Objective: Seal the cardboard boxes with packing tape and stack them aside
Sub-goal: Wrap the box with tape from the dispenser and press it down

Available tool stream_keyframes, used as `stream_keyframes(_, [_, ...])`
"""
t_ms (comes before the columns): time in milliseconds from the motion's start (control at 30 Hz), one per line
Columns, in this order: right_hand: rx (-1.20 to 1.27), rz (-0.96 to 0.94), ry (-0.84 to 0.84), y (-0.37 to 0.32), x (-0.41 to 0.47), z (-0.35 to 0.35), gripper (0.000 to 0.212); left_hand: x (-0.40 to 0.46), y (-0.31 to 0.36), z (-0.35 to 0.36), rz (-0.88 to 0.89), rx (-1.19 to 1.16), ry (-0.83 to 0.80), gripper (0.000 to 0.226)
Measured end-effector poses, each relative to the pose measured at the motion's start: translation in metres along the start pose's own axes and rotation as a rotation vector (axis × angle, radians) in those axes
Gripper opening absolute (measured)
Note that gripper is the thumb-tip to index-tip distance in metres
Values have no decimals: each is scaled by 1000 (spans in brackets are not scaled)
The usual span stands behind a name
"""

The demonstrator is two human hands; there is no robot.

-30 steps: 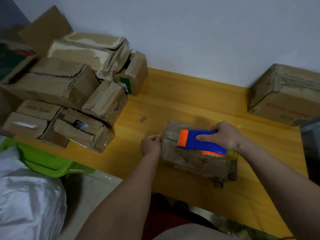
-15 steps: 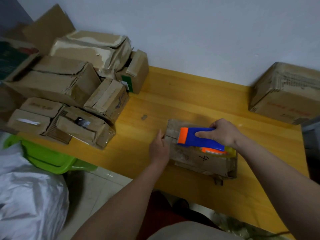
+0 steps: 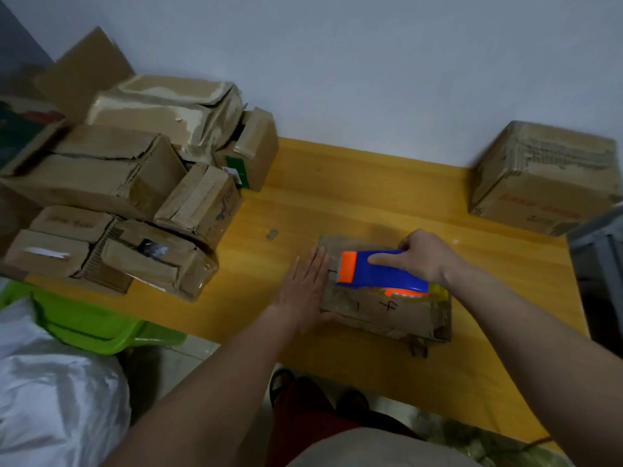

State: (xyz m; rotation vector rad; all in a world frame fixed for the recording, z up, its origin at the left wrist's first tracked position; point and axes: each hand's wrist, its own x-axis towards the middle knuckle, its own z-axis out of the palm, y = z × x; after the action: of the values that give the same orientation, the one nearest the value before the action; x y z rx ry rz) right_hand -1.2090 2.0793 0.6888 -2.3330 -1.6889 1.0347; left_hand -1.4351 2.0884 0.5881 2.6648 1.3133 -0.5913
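A flat, worn cardboard box [image 3: 387, 311] with a handwritten mark lies on the yellow wooden table [image 3: 337, 203] in front of me. On its top sits a blue and orange tape dispenser [image 3: 377, 273], which my right hand [image 3: 423, 256] grips from above. My left hand [image 3: 305, 288] lies flat with straight fingers against the box's left end, pressing there. The tape roll is mostly hidden under the dispenser body.
A pile of several cardboard boxes [image 3: 135, 183] fills the table's left side. One bigger box [image 3: 542, 178] stands at the back right by the wall. A green plastic bin [image 3: 94, 325] and a white bag [image 3: 57, 406] sit low at the left.
My left hand went from pinching at the box's left end to lying flat against it. The dispenser and my right hand stayed about in place on the box top.
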Motion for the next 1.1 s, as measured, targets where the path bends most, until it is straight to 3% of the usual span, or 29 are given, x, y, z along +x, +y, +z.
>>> stream_keyframes(300, [-45, 91, 10, 42, -15, -37, 56, -2, 7, -10, -63, -81, -49, 121])
stream_keyframes(567, [-272, 91, -20, 32, -5, -25, 55, 7, 26, -35, -120, -71, -128, 137])
stream_keyframes(700, [-301, 101, -46, 29, -3, -26, 53, 14, 50, -34, 10, -41, -78, 136])
stream_keyframes(867, [-424, 126, -115, 13, -2, -24, 43, 17, 60, -19, 2, -119, -76, 132])
stream_keyframes(1100, [-436, 101, -30, 22, -8, -22, 64, 17, 59, -17, 2, -107, -59, 129])
